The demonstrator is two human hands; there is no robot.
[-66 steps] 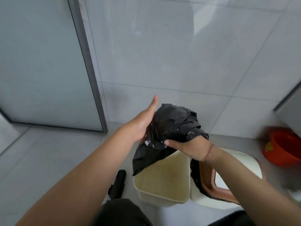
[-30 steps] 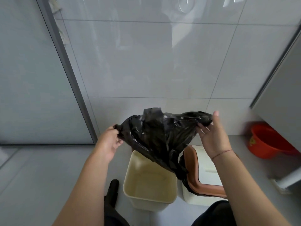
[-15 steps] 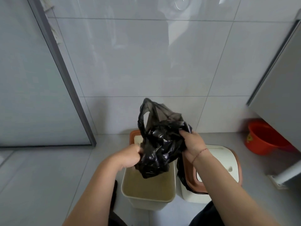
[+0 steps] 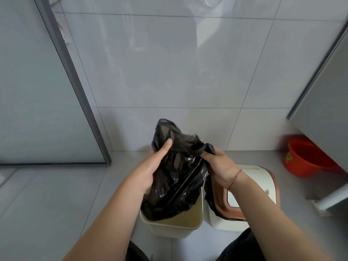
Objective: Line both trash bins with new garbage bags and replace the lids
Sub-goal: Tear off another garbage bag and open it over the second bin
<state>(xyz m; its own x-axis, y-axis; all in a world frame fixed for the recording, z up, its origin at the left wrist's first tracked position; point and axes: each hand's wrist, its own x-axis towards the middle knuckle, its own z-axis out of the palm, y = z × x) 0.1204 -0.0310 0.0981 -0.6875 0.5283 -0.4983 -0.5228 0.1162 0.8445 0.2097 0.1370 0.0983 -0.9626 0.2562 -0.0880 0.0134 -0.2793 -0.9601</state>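
A crumpled black garbage bag (image 4: 177, 178) hangs between my hands, its bottom dipping into the open cream bin (image 4: 175, 226) on the floor. My left hand (image 4: 156, 162) lies flat against the bag's left side, fingers pressed into the plastic. My right hand (image 4: 218, 164) pinches the bag's upper right edge. To the right stands the second cream bin (image 4: 226, 224) with a black liner at its rim and a white lid with a brown frame (image 4: 252, 183) on top, partly hidden by my right forearm.
A red bucket (image 4: 308, 159) sits on the floor at the right, under a grey cabinet (image 4: 323, 102). A glass door with a dark frame (image 4: 75, 87) stands at the left. The tiled wall rises just behind the bins.
The bag, spread wide a second ago, was bunched together and has come down into the open bin. My left hand has shifted from gripping the bunch to lying flat on the bag's side.
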